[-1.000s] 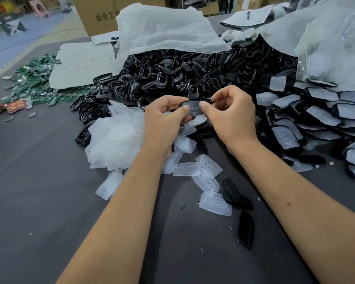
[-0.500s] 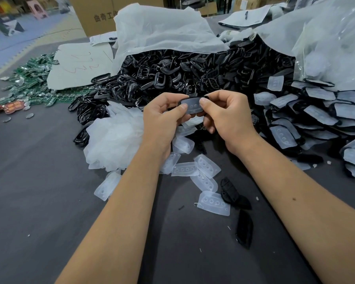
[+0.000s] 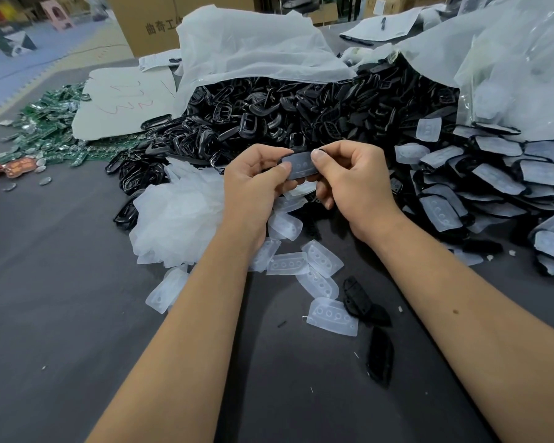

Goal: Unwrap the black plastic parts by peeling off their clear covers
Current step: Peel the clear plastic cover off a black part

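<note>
Both hands hold one black plastic part with a clear cover above the table. My left hand pinches its left end between thumb and fingers. My right hand pinches its right end, thumb on top. The clear cover with its row of round bumps faces me and still lies on the part. Several peeled clear covers lie on the dark table below my hands. Two bare black parts rest to their right.
A big heap of black frames spills from a white bag behind my hands. Covered parts pile at the right. A crumpled clear bag sits left of my hands. Green circuit boards lie far left. The grey table spreads out in front.
Both hands have shifted slightly down and turned the part a little, so its clear cover faces me more fully. The grip of each hand has stayed the same.
</note>
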